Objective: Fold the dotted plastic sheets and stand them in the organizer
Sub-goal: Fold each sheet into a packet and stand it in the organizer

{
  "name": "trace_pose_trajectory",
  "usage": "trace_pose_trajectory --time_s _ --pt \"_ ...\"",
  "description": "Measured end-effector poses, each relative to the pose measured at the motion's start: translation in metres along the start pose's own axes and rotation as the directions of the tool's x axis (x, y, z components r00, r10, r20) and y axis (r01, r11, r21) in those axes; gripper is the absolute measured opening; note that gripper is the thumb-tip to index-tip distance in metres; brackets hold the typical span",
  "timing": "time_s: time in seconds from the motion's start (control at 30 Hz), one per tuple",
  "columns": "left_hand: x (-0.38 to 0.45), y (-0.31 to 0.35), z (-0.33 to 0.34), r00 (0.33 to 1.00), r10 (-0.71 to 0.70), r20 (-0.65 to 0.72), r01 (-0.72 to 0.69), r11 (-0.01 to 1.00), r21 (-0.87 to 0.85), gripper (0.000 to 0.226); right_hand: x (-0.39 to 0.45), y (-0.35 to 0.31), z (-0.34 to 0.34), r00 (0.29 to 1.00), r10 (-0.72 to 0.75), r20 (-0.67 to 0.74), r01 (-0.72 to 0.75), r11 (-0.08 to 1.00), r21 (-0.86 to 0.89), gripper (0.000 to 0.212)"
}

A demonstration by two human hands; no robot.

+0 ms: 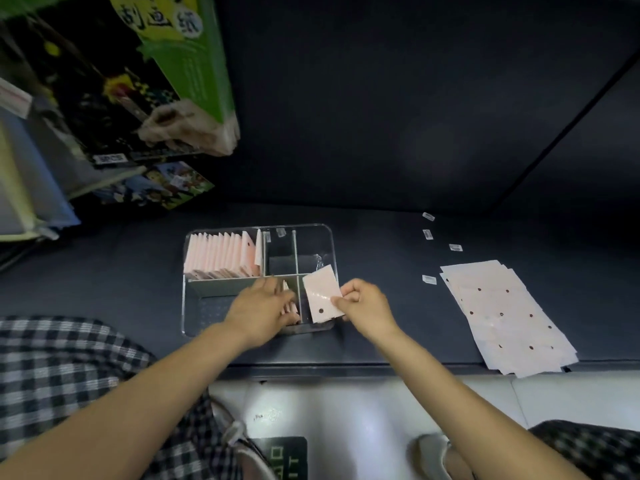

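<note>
A clear plastic organizer (313, 230) with several compartments sits on the dark table. Its left rear compartment holds a row of folded pink sheets (221, 254) standing upright. My right hand (367, 306) pinches a folded dotted sheet (322, 297) by its right edge, over the organizer's front right compartment. My left hand (263, 308) reaches into the front middle compartment, its fingers resting against a few folded sheets (289, 304) that stand there. A fanned stack of flat dotted sheets (509, 313) lies to the right, overhanging the table's front edge.
Several small white tags (429, 278) are scattered on the table between the organizer and the flat stack. Colourful printed boxes (114, 88) stand at the back left. The table's front edge (346, 367) runs just below the organizer.
</note>
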State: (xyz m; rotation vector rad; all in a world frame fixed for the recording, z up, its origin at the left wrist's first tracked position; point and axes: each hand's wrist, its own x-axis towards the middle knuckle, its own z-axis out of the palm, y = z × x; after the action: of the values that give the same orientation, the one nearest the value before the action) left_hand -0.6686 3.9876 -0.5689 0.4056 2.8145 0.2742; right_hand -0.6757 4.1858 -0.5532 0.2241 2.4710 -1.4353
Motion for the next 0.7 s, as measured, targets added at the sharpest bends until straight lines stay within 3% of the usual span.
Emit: trace_pose_trajectory --time_s 0.1,0.23,0.43,0.67,0.7 --pt "0.001 -0.004 0.009 0.999 0.053 -0.006 -0.052 0.99 0.13 0.044 0.001 -0.004 0.011 0.998 0.05 -0.045 -0.045 0.994 0.101 0.014" --pt "0.004 -0.006 0.013 0.993 0.115 -0.017 -0.108 0.97 0.219 0.052 0.001 -0.007 0.023 0.997 0.049 -0.067 -0.044 0.996 0.076 0.013" --pt "0.004 -0.015 0.014 0.988 0.154 0.002 -0.147 0.945 0.292 0.062 0.006 -0.018 0.039 0.995 -0.055 -0.084 0.035 0.975 -0.221 0.02" --pt "-0.001 -0.023 0.012 0.989 0.145 -0.014 -0.136 0.952 0.273 0.059 0.01 -0.028 0.068 0.99 -0.139 -0.01 0.111 0.832 -0.544 0.001" --pt "-0.001 -0.023 0.011 0.989 0.147 -0.02 -0.138 0.959 0.247 0.057 0.01 -0.029 0.072 0.992 -0.125 -0.015 0.095 0.818 -0.567 0.007"
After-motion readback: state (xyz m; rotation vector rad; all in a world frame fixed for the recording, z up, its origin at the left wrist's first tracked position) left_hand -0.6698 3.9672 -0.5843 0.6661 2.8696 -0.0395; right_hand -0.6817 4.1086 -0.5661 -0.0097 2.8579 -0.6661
